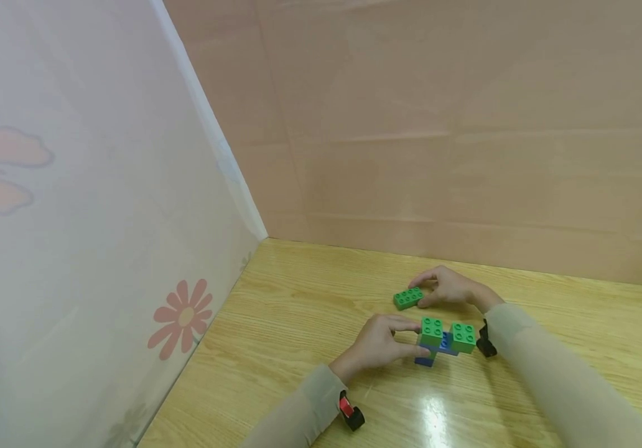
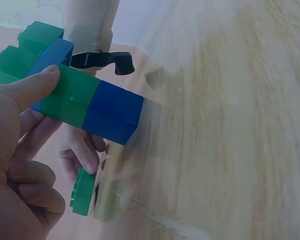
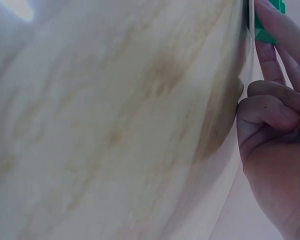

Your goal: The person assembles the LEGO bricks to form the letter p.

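Note:
My left hand (image 1: 381, 342) holds a model of stacked toy building bricks, thumb on the near side and fingers on the far side. Two green bricks (image 1: 463, 338) top the model, one at each end of a blue brick (image 1: 445, 342). Below, the left wrist view shows a green brick (image 2: 70, 97) and a blue brick (image 2: 113, 112) at the base, close over the table. Farther back, my right hand (image 1: 448, 288) pinches the right end of a loose green eight-stud brick (image 1: 408, 298) at the tabletop. In the right wrist view, that brick (image 3: 266, 31) shows only partly.
The wooden table (image 1: 298, 292) meets a brown paper-like backdrop (image 1: 377, 155) behind and a pale flowered sheet (image 1: 108, 186) on the left. Black straps with camera mounts sit at both wrists. The right forearm reaches past the model's right side.

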`<state>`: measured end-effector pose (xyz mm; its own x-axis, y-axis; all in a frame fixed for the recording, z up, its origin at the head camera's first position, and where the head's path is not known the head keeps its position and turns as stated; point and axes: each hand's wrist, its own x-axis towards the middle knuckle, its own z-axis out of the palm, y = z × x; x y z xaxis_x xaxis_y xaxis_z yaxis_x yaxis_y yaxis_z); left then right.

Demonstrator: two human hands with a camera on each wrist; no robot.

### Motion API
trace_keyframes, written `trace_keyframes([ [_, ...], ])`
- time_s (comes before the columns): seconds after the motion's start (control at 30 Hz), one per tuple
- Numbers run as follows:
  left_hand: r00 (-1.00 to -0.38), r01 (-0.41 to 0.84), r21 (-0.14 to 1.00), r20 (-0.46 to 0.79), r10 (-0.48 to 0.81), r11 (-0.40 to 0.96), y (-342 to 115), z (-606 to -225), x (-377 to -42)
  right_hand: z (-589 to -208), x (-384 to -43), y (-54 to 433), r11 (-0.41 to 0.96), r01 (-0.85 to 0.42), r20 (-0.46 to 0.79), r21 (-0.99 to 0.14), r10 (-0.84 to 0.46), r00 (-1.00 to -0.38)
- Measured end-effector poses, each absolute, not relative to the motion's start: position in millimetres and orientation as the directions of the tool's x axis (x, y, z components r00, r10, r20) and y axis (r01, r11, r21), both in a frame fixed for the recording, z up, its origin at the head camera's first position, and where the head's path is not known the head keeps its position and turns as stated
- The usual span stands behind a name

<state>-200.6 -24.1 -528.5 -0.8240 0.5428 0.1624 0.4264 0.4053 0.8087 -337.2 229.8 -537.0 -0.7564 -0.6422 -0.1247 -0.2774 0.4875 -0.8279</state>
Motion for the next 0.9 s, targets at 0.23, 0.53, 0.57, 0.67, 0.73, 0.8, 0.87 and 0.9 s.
trace_keyframes([
  [0.23, -0.827, 0.427, 0.808, 0.166, 0.538, 0.407, -24, -527, -199, -534, -330, 237, 0.516, -0.301, -0.081, -0.802, -0.593, -0.801],
  [0.53, -0.816, 0.444, 0.802, 0.179, 0.549, 0.399, -25, -527, -200, -517, -320, 243, 0.505, -0.343, 0.012, -0.792, -0.549, -0.836],
  [0.57, -0.815, 0.446, 0.804, 0.183, 0.550, 0.393, -25, -527, -200, -515, -318, 243, 0.508, -0.354, 0.026, -0.785, -0.544, -0.838],
  [0.67, -0.815, 0.447, 0.807, 0.190, 0.548, 0.385, -26, -526, -201, -507, -314, 244, 0.516, -0.370, 0.062, -0.772, -0.518, -0.853],
  [0.73, -0.816, 0.442, 0.812, 0.187, 0.547, 0.381, -26, -525, -202, -502, -310, 245, 0.516, -0.378, 0.082, -0.768, -0.507, -0.858],
  [0.8, -0.817, 0.435, 0.815, 0.179, 0.548, 0.382, -26, -525, -202, -496, -305, 246, 0.521, -0.378, 0.092, -0.766, -0.492, -0.865],
  [0.87, -0.821, 0.426, 0.818, 0.168, 0.546, 0.388, -26, -526, -201, -490, -300, 247, 0.527, -0.376, 0.097, -0.763, -0.481, -0.871],
  [0.9, -0.823, 0.420, 0.819, 0.163, 0.544, 0.390, -26, -527, -201, -487, -296, 248, 0.531, -0.376, 0.099, -0.759, -0.476, -0.874],
])
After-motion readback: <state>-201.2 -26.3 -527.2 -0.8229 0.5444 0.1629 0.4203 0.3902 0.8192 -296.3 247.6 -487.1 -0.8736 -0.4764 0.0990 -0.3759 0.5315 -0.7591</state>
